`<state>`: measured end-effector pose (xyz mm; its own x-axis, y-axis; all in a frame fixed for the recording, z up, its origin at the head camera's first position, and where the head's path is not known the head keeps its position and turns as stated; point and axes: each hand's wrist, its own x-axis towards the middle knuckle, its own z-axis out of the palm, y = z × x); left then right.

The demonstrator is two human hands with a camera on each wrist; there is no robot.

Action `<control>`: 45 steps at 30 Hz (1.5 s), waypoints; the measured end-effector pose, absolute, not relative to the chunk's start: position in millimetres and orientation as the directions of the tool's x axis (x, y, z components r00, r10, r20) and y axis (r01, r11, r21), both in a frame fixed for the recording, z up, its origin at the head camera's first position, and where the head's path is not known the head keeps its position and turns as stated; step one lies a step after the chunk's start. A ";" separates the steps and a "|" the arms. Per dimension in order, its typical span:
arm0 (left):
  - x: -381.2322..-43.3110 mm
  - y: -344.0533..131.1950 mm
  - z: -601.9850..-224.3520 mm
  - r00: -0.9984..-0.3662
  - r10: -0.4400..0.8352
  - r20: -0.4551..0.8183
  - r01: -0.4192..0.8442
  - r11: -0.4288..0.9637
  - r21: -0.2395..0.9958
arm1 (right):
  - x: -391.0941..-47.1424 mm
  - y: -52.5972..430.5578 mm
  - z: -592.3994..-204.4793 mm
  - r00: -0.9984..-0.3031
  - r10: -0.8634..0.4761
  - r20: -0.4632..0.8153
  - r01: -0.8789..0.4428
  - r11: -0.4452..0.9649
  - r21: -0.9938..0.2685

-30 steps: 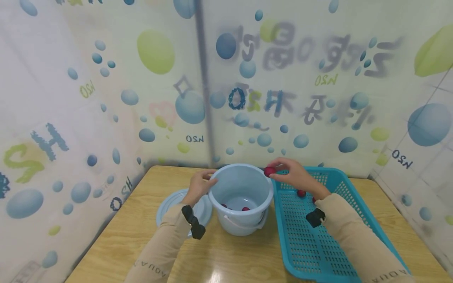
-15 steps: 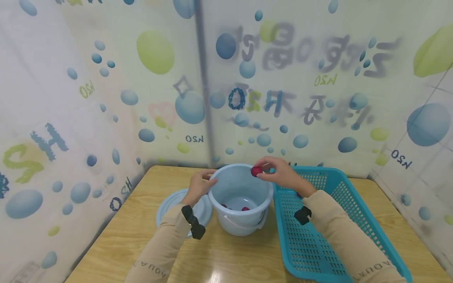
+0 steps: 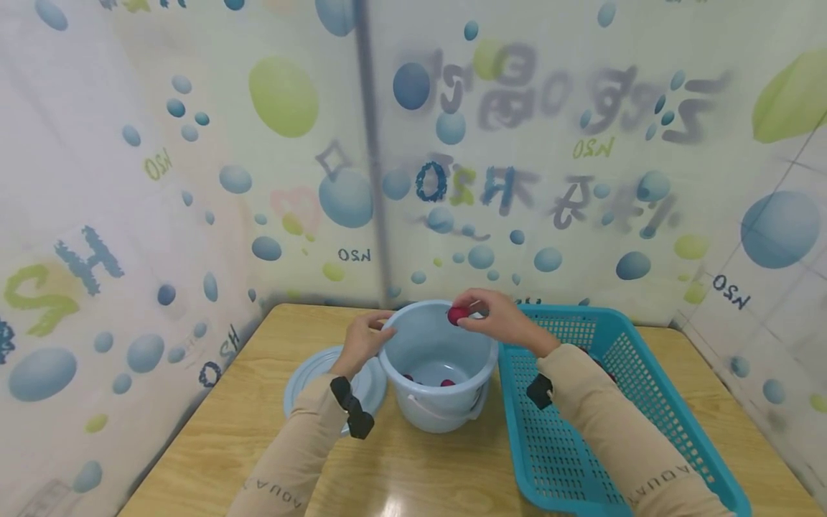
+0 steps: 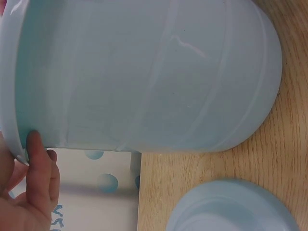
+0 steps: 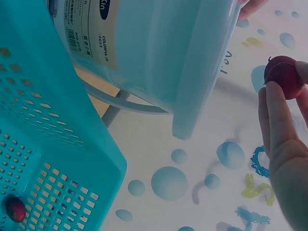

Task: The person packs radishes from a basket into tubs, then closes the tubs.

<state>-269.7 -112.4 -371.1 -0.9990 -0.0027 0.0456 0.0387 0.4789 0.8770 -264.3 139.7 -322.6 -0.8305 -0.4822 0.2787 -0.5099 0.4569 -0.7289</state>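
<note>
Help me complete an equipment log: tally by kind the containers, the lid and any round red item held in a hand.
Light-blue bucket: 1
Light-blue lid: 1
Turquoise basket: 1
Round red item in the right hand: 1
Total: 4

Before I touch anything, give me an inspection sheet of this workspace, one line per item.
Surface: wood-grain table.
Job's things: pale blue bucket upright, with at least two red pieces inside; turquoise basket to its right, with at least one red piece in it; round blue lid on the table to the bucket's left, partly hidden by the left forearm.
Clutter: nothing seen.
Grippers: left hand holds the bucket's rim; right hand pinches a round red object above the bucket's opening.
Cables: nothing seen.
Surroundings: pale wall covering printed with blue and green bubbles and lettering.
</note>
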 end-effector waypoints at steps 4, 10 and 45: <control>-269.5 -111.7 -371.0 -0.999 0.000 0.046 0.040 0.479 0.877 | -266.3 137.8 -323.5 -0.832 -0.485 0.269 -0.508 0.472 -0.720; -269.6 -111.4 -371.1 -0.999 0.000 0.037 0.032 0.478 0.878 | -269.6 135.7 -325.6 -0.834 -0.492 0.252 -0.502 0.485 -0.716; -269.6 -112.2 -372.0 -1.000 -0.003 0.027 0.022 0.475 0.880 | -262.8 160.5 -318.4 -0.833 -0.460 0.307 -0.528 0.494 -0.691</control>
<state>-269.6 -112.2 -372.0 -0.9996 -0.0034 0.0272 0.0223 0.4749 0.8797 -262.8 160.5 -318.4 -0.8329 -0.4605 0.3070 -0.5277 0.4935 -0.6913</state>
